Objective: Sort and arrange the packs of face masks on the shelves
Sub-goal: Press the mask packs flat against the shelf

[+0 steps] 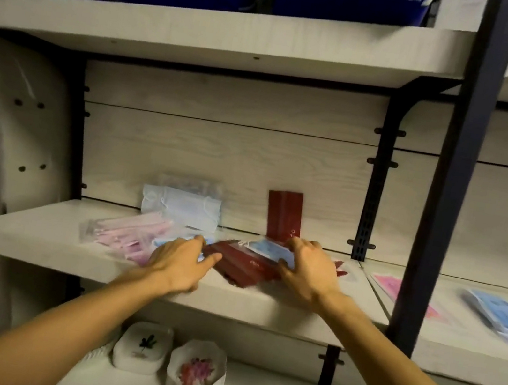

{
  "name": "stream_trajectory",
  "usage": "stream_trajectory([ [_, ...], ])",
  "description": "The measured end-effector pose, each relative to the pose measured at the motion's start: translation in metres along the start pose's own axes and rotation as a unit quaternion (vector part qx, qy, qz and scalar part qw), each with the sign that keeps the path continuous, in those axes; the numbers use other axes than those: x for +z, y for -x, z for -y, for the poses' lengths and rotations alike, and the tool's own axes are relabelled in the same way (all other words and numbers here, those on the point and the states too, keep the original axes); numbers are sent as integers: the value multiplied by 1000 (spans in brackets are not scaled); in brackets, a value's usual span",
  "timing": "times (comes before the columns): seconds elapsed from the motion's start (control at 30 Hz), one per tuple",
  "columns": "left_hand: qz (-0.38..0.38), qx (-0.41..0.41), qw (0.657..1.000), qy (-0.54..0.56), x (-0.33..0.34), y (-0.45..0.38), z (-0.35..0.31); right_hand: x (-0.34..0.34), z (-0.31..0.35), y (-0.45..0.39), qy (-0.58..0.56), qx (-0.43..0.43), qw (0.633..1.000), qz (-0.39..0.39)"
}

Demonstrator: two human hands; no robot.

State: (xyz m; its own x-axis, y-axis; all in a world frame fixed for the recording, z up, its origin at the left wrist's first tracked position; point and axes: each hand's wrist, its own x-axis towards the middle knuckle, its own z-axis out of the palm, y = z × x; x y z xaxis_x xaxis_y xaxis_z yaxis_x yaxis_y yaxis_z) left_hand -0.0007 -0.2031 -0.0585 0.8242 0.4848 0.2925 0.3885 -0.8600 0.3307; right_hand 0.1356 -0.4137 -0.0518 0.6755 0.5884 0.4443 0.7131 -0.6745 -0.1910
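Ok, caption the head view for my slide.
Both hands, left and right, reach mixed mask packs: flat dark red pack, light blue pack.

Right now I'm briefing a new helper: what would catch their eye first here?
Two hands, the left hand and right hand, reach onto the middle shelf over a loose heap of mask packs: a dark red pack between them and a pink pack to the left. Another red pack stands upright against the back wall.
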Motion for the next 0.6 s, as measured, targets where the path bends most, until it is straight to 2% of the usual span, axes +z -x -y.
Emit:
stream_trajectory([
  [0.07, -30, 26, 999, -35, 3, -24, -2, 8, -7, -22, 20, 11, 999, 31],
  [0.13, -14, 23, 999, -42, 9, -46, -4, 17, -15, -45, 27, 28, 999, 34],
  [0.27, 42, -38, 997, -53, 25, -74, -11, 29, -27, -81, 3, 80, 995, 51],
  [0.33, 80, -84, 992, 45, 30, -79, -17, 38, -34, -91, -16, 97, 991, 86],
  [0.43, 86, -135, 967, 196, 33, -89, -21, 49, -41, -95, -28, 115, 986, 117],
  [0.6, 73, -161, 941, 288, 48, -106, -23, 49, -40, -96, -50, 157, 983, 82],
])
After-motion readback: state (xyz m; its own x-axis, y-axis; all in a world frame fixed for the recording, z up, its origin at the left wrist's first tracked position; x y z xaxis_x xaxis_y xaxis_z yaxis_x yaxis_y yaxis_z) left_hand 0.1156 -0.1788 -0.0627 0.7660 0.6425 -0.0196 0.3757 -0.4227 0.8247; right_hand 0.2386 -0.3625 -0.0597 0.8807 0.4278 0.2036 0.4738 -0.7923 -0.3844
